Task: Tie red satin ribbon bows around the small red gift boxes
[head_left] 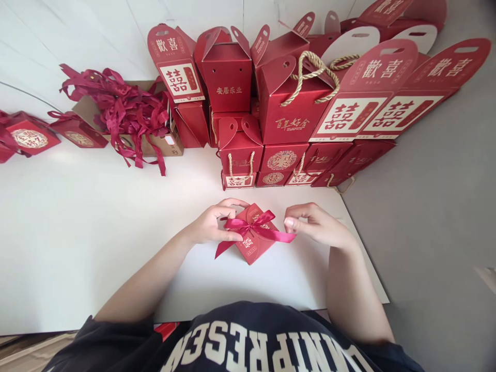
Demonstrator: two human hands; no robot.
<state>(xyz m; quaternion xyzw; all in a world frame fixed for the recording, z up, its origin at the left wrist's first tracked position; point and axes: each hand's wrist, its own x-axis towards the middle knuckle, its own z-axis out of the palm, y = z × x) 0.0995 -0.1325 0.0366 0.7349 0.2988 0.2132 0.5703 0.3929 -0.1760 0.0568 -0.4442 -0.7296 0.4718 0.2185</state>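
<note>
A small red gift box (256, 250) with pale lettering rests on the white table in front of me, turned at an angle. A shiny magenta ribbon (267, 217) is tied in a bow on its top, with one tail hanging left and another reaching right. My left hand (217, 222) grips the box at its left side, thumb near the bow's left part and fingers behind the far edge. At the right, my right hand (318, 223) has its fingers curled and thumb pressed in, close to the right ribbon tail. Whether anything is between those fingers cannot be made out.
Red gift boxes (227, 77) stand stacked behind, some with gold rope handles (310, 77). A cardboard box (170, 147) overflows with loose magenta ribbons (127, 108). More red boxes (29, 135) sit at far left. The white table (96, 222) meets a grey surface (434, 217) at right.
</note>
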